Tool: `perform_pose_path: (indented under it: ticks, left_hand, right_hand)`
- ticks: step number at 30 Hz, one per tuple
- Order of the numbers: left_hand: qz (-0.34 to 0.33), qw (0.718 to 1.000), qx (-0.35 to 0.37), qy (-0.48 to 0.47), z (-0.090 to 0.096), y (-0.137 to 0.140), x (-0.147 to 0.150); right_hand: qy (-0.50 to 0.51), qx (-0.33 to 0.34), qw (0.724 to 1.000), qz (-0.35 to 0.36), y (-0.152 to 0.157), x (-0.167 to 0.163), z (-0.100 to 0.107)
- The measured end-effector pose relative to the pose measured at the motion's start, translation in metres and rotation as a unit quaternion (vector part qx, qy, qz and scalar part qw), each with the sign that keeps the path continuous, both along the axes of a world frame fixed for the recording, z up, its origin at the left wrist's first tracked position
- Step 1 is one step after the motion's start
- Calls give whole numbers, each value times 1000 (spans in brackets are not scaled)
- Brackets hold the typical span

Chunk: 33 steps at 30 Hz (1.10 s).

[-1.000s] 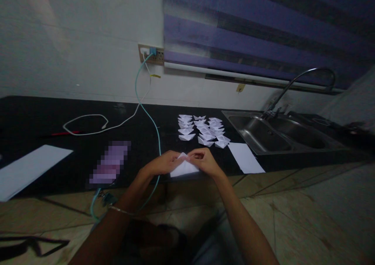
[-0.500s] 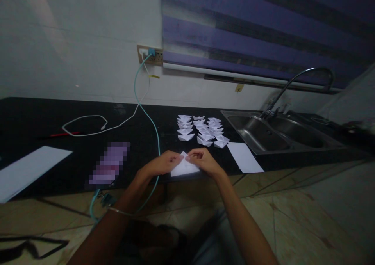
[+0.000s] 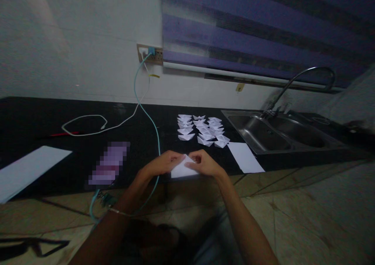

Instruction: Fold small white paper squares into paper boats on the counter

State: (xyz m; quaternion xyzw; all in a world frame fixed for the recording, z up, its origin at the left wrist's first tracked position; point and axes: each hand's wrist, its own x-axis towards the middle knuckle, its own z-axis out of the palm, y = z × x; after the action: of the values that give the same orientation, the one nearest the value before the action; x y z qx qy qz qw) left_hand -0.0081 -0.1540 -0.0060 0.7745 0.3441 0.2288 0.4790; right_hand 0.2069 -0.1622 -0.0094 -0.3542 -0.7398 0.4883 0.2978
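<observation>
A white sheet of paper folded to a point at the top (image 3: 182,170) lies at the front edge of the black counter. My left hand (image 3: 166,163) grips its left slanted side, thumb on the paper. On the right slanted side, my right hand (image 3: 204,162) is closed with its thumb pressing the face of the paper; its fingertips are partly hidden behind. Just beyond my hands stand several folded paper boats (image 3: 205,130) in three rows. A flat stack of white paper (image 3: 246,157) lies to the right of them.
At the right is a steel double sink (image 3: 249,130) with a curved tap (image 3: 307,70). Larger white sheets (image 3: 32,171), a blurred-out purple object (image 3: 109,163) and a red pen (image 3: 64,134) lie at the left. A teal cable (image 3: 156,130) runs down beside my left hand.
My right thumb has slid down and slightly right along the folded paper. The left hand stays nearly in place, and the boats have not moved.
</observation>
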Motion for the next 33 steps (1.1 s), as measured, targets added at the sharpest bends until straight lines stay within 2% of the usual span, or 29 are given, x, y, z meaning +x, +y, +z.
perform_pose_path:
  ticks: [3, 7, 11, 14, 17, 20, 22, 28, 30, 33]
  left_hand:
    - [6, 1000, 11, -2, -3, 1, 1]
    - [15, 999, 28, 3, -1, -1, 1]
    - [67, 995, 67, -32, 4, -2, 0]
    - [130, 986, 87, -53, 5, -1, 0]
    - [168, 979, 100, -63, 5, -1, 1]
    - [161, 980, 100, -67, 5, -2, 1]
    - [142, 984, 88, -68, 6, -3, 1]
    - [51, 997, 21, -61, 11, -5, 0]
    - [42, 997, 2, -63, 13, -7, 1]
    - [75, 993, 10, -94, 15, -10, 2]
  right_hand:
    - [-8, 0, 1000, 20, 2, -1, -5]
    - [3, 10, 1000, 12, -2, -8, -6]
    - [29, 2, 1000, -5, -7, -11, -2]
    - [65, -25, 996, -59, -5, -10, -4]
    - [150, -49, 977, -146, 0, -10, -8]
    - [217, -59, 954, -199, 4, -10, -11]
    - [225, -55, 951, -206, 4, -9, -12]
    - [154, -40, 983, -87, 0, -5, -11]
    - [151, -40, 984, -89, -1, -7, -11]
    - [175, -27, 977, -114, -1, -11, -10]
